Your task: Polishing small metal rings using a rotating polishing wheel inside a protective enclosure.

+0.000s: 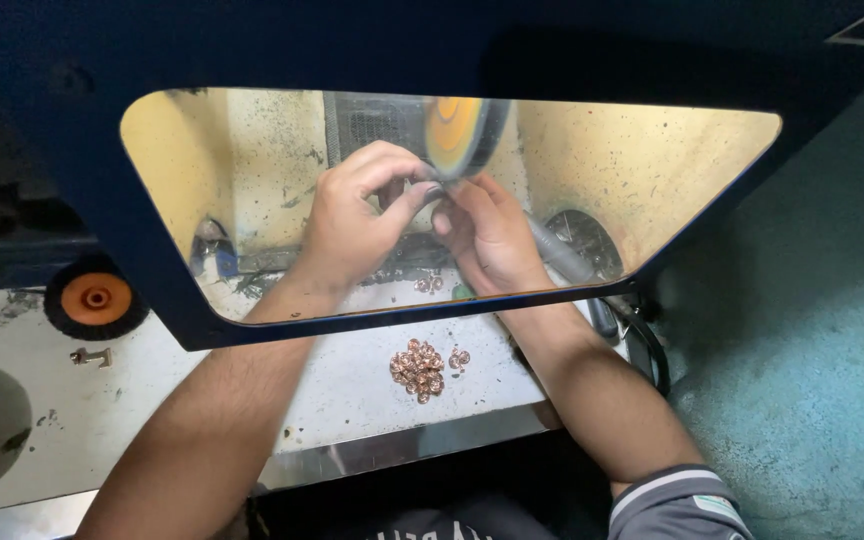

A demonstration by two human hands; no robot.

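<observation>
1. A small piece, too hidden to identify, is pinched between both hands and pressed up against the lower edge of the spinning orange-centred buffing wheel [460, 135], directly above the fingertips.
2. The left hand [357, 215] curls over from the left, fingers closed on the piece; the right hand [492, 232] meets it from below right, also closed, and the two touch.
3. Both hands work behind the clear shield [652, 170] of the blue machine hood [152, 50].
4. Nearer the person, a heap of small copper-coloured rings [419, 368] lies on the white tabletop [352, 390].
5. A spare orange-hubbed wheel [96, 298] sits far left.
</observation>
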